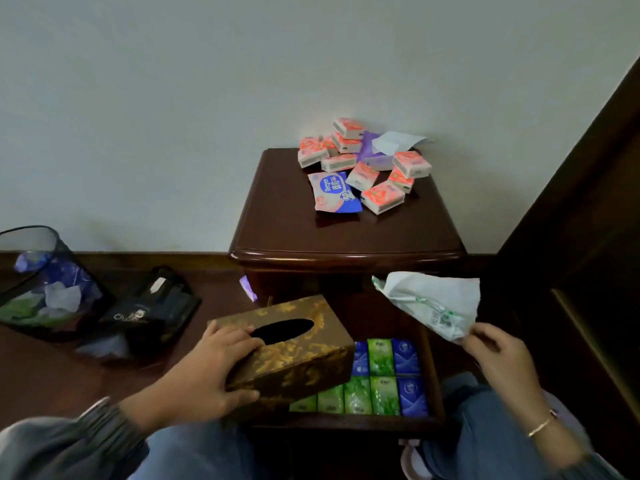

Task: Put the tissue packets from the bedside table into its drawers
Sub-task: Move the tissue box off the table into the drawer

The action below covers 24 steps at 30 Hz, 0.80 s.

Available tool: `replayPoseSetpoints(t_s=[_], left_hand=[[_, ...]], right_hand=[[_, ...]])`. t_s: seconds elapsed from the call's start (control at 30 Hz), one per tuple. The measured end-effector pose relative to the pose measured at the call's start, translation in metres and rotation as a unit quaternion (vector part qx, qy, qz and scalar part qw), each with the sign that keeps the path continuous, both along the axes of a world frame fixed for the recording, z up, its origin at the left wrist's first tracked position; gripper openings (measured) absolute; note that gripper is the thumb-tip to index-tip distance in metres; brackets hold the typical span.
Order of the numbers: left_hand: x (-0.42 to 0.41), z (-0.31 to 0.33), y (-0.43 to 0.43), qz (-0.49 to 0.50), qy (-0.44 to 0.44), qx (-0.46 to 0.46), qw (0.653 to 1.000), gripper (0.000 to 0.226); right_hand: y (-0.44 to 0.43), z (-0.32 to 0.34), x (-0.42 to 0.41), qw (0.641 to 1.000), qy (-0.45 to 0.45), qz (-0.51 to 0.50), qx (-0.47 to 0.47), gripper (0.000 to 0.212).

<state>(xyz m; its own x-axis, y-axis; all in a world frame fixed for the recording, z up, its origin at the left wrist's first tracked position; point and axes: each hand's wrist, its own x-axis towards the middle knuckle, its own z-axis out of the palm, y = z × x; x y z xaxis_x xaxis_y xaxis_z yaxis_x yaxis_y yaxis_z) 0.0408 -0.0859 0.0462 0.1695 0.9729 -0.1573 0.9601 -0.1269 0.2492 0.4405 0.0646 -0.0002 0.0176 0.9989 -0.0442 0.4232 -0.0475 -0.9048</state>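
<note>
Several pink tissue packets (382,196) lie heaped at the back of the dark bedside table (346,233), beside a blue wet-wipe pack (334,192) and a purple tissue pack (375,157). Below, an open drawer (434,375) holds rows of green and blue tissue packets (382,375). My left hand (214,368) grips a brown and gold tissue box (291,355) held over the drawer's left side. My right hand (498,351) pinches a crumpled white and green tissue wrapper (436,303) above the drawer's right edge.
A black mesh waste bin (45,285) with rubbish stands on the floor at the left, a black bag (152,310) beside it. A dark wooden bed frame (588,220) rises at the right. My knees in jeans flank the drawer.
</note>
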Motion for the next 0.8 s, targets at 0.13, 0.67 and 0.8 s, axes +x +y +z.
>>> replayPoseSetpoints(t_s=[0.13, 0.67, 0.8], left_hand=[[0.03, -0.025, 0.05, -0.033, 0.025, -0.024, 0.999, 0.075], [0.041, -0.12, 0.118, -0.009, -0.041, -0.094, 0.995, 0.071], [0.028, -0.127, 0.12, 0.007, -0.038, -0.1, 0.994, 0.069]], right_hand=[[0.007, -0.027, 0.0, 0.999, 0.007, -0.04, -0.005, 0.013], [0.012, -0.041, 0.015, 0.993, 0.086, -0.067, -0.054, 0.022], [0.012, -0.037, 0.009, 0.991, 0.107, -0.052, -0.061, 0.032]])
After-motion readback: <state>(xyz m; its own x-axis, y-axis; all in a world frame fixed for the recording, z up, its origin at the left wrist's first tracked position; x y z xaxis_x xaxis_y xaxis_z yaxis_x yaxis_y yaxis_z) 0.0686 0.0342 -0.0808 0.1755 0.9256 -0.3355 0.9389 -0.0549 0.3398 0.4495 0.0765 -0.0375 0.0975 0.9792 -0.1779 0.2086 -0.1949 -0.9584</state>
